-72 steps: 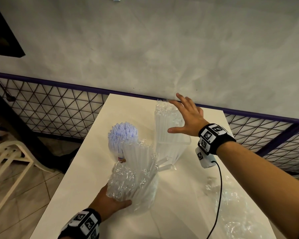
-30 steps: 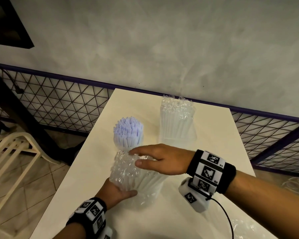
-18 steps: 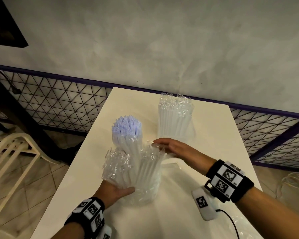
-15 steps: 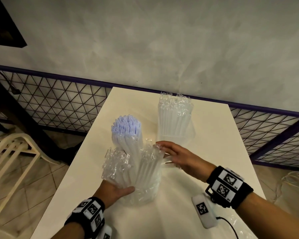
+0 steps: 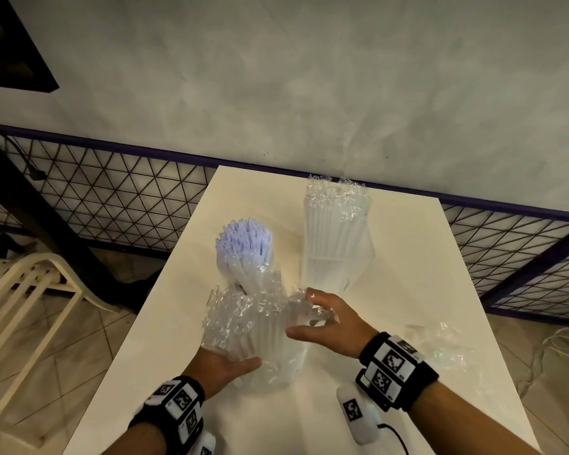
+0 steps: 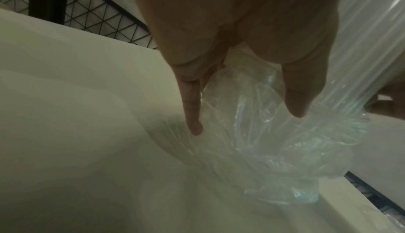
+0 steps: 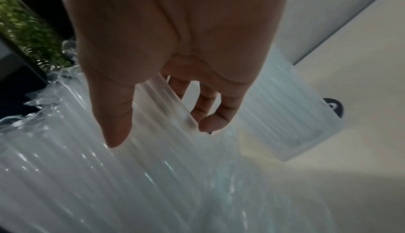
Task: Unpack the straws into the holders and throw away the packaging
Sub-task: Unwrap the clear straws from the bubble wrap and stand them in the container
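Your left hand (image 5: 222, 367) grips the straw pack (image 5: 253, 336) w/ fingers wrapped round; right hand (image 5: 334, 326) pinches its plastic wrap

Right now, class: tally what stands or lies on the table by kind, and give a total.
Bundles of clear wrapped straws: 2
Bundles of lilac-tipped straws: 1
Loose plastic wrappers: 1
Hands: 2, left, right
Total: 6

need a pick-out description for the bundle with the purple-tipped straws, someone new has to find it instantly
On the white table, look left of the tall clear holder near the wall. The purple-tipped straw bundle stands upright just beyond the crinkled bag of straws that both hands hold. Only its top shows bare lilac straw ends; its neighbours are capped with clear wrap.
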Tool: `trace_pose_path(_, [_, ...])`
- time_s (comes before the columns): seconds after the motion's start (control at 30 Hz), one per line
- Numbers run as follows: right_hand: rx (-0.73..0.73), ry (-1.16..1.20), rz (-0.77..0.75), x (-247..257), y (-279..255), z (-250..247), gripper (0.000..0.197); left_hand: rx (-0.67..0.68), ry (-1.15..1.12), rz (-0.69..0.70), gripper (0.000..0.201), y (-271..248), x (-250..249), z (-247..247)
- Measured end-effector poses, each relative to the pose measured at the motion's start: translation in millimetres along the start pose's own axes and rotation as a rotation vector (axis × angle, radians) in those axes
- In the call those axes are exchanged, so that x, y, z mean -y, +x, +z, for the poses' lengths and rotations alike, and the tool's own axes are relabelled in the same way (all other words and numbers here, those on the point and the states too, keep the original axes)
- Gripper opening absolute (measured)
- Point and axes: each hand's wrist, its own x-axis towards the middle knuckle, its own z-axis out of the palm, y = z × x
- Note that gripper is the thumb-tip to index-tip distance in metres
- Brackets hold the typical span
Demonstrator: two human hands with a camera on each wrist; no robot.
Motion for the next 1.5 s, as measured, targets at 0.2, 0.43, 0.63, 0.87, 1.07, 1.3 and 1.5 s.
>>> trace_pose_path(0.2, [-0.038, -0.115, -0.067, 16, 6, 8, 0.026, -0.005, 0.012, -0.060, 0.028, -6, -7, 0])
trace_pose_path(0.43, [0.060, -0.159, -0.136, 24, 12, 18, 0.027, -0.017, 0.009, -0.039, 0.072, -5, 0, -2])
trace_pose_path(0.63, [0.008, -0.047, -0.101, 31, 13, 18, 0.024, 0.011, -0.030, -0.015, 0.052, -7, -1, -4])
trace_pose_path(0.87, [0.072, 0.003, -0.056, 37, 16, 14, 0.025, 0.040, 0.048, -0.098, 0.071, -6, -2, -4])
trace_pose_path(1.07, [0.070, -0.062, -0.086, 44, 16, 15, 0.018, 0.051, 0.100, -0.126, 0.030, -7, -7, -3])
trace_pose_path(1.3, [0.026, -0.102, -0.139, 51, 23, 3, 0.023, 0.042, 0.093, -0.118, 0.061, -1, 1, -2])
trace_pose_path(1.5, [-0.068, -0.085, -0.176, 69, 23, -20, 0.016, 0.036, 0.111, -0.108, 0.075, -1, 2, -3])
